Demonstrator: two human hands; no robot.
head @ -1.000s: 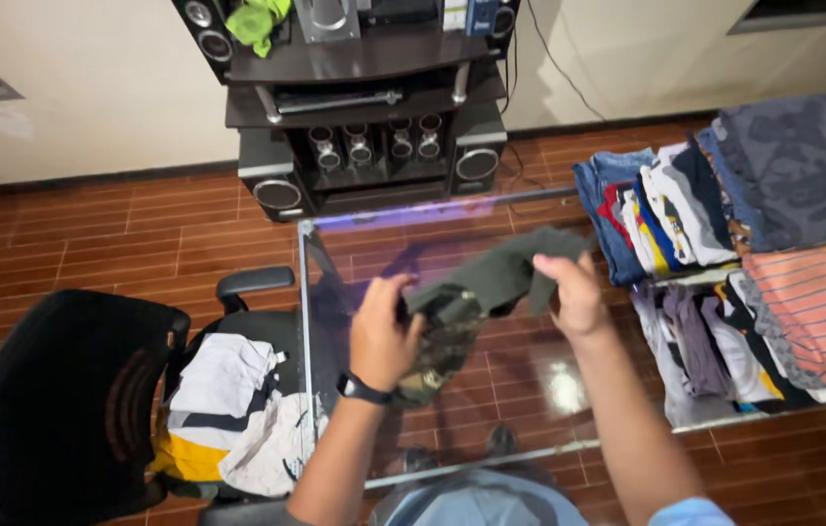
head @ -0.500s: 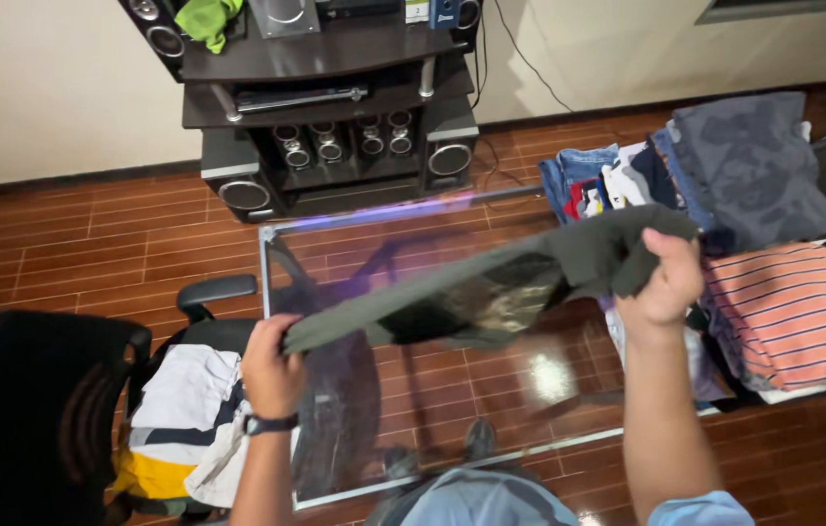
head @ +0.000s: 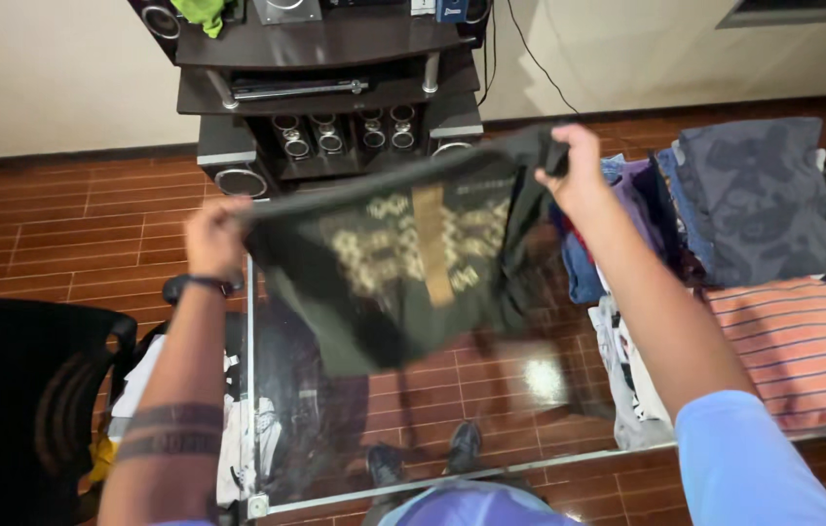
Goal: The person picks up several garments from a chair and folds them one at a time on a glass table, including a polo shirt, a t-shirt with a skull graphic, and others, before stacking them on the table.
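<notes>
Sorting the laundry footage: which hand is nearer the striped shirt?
Right. The right hand grips the dark shirt up and left of the striped shirt; the left hand grips its far corner, across the table.

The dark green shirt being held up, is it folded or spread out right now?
Spread out. The dark green shirt hangs open between the left hand and right hand, its tan print showing.
</notes>
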